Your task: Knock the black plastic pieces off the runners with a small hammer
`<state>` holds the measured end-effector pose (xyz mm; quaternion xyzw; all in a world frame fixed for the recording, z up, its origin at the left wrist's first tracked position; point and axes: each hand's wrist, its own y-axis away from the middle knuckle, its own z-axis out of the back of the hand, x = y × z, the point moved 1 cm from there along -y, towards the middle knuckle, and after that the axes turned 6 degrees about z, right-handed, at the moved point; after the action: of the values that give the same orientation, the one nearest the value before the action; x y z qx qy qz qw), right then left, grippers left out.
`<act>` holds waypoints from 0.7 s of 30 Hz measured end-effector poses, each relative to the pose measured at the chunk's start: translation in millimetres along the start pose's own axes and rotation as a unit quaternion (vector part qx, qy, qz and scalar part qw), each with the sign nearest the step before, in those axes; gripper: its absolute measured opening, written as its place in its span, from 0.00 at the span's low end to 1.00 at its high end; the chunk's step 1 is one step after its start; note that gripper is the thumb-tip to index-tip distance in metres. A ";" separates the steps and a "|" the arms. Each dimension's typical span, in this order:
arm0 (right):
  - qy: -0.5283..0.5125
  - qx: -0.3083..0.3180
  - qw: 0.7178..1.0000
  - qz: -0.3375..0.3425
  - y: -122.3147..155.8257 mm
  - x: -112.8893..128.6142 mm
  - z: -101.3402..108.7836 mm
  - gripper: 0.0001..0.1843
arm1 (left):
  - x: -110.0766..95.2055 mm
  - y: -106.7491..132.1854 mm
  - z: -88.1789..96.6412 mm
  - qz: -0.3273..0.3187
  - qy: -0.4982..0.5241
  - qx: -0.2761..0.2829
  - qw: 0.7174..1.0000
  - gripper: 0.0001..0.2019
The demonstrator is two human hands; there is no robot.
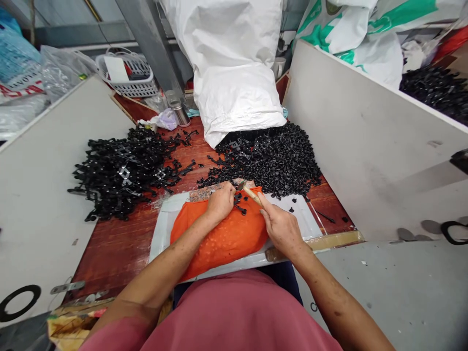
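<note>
Right hand point(283, 226) is gripping the hammer point(251, 194); left hand point(221, 202) is holding a black linkage point(240, 208) near the desk's point(109, 261) front edge, probably steadying it beside the hammer head. Black parts pile point(281, 156) is sitting just beyond, likely for quick reach.

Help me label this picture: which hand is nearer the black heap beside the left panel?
Left. The left hand is right of the heap, apart from it; the right hand is farther right, by the orange cloth's right edge.

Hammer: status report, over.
Right hand gripping wooden-handled hammer. Left hand at black linked part on orange cloth. Small black pieces heaped just beyond.
</note>
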<state>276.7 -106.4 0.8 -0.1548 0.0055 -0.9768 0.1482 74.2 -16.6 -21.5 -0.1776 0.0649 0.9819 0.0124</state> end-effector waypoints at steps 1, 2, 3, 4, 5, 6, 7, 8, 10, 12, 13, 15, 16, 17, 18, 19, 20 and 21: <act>0.004 0.002 1.000 -0.006 -0.8 0.6 0.3 0.31 | -0.2 -0.1 0.3 0.003 -0.004 0.002 1.000 0.11; 0.010 0.012 1.000 -0.013 -1.8 1.3 0.3 0.31 | -0.5 -0.1 0.6 0.003 -0.005 0.001 1.000 0.11; 0.017 0.027 0.999 -0.019 -3.0 1.9 0.1 0.31 | -0.7 -0.1 1.0 0.003 -0.005 0.000 1.000 0.12; 0.022 0.041 0.999 -0.023 -4.4 2.3 0.0 0.31 | -0.9 0.0 1.3 0.003 -0.004 0.001 1.000 0.12; 0.024 0.049 0.998 -0.024 -5.6 2.2 0.1 0.31 | -1.1 0.0 1.6 0.004 -0.004 0.003 1.000 0.12; 0.018 0.048 0.998 -0.024 -6.3 1.5 0.8 0.31 | -1.3 0.1 1.8 0.004 -0.002 0.004 1.000 0.12; 0.002 0.041 0.999 -0.023 -6.3 0.0 2.0 0.31 | -1.5 0.2 1.9 0.002 0.002 0.005 1.000 0.12; -0.021 0.030 0.999 -0.026 -5.1 -2.3 3.6 0.31 | -1.6 0.4 1.9 -0.004 0.010 0.008 1.000 0.12; -0.078 0.004 0.996 -0.041 1.6 -9.4 7.2 0.31 | -1.2 0.7 3.0 -0.029 0.032 0.011 0.999 0.12; -0.119 -0.012 0.990 -0.072 13.8 -19.0 9.0 0.30 | 2.2 0.3 8.3 -0.055 0.051 0.016 0.997 0.12; -0.125 -0.010 0.988 -0.090 21.5 -24.4 8.5 0.29 | 5.9 -0.6 14.3 -0.063 0.060 0.015 0.996 0.12; -0.123 0.004 0.985 -0.122 37.7 -36.0 4.8 0.29 | 18.8 -4.6 36.0 -0.066 0.074 -0.002 0.995 0.12; -0.118 0.012 0.984 -0.134 45.3 -42.0 1.9 0.29 | 28.4 -7.7 52.3 -0.059 0.077 -0.023 0.995 0.13; -0.113 0.012 0.983 -0.145 52.1 -48.0 -1.0 0.29 | 40.2 -11.4 71.9 -0.047 0.071 -0.053 0.995 0.13; -0.112 0.001 0.982 -0.149 57.7 -53.8 -3.7 0.28 | 54.0 -15.3 94.2 -0.021 0.058 -0.091 0.994 0.14; -0.112 -0.016 0.983 -0.148 61.9 -59.2 -5.8 0.28 | 69.4 -19.1 118.2 0.027 0.034 -0.139 0.989 0.15; -0.111 -0.033 0.983 -0.145 64.7 -64.2 -7.3 0.28 | 85.4 -22.2 142.3 0.079 0.006 -0.189 0.979 0.16; -0.110 -0.048 0.983 -0.141 66.2 -68.5 -8.1 0.28 | 100.8 -24.5 165.0 0.128 -0.020 -0.240 0.962 0.18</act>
<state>355.5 -150.1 -31.3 -0.2670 0.0143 -0.9636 0.0008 -76.4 29.5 93.3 -0.1457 -0.1509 0.9654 -0.1551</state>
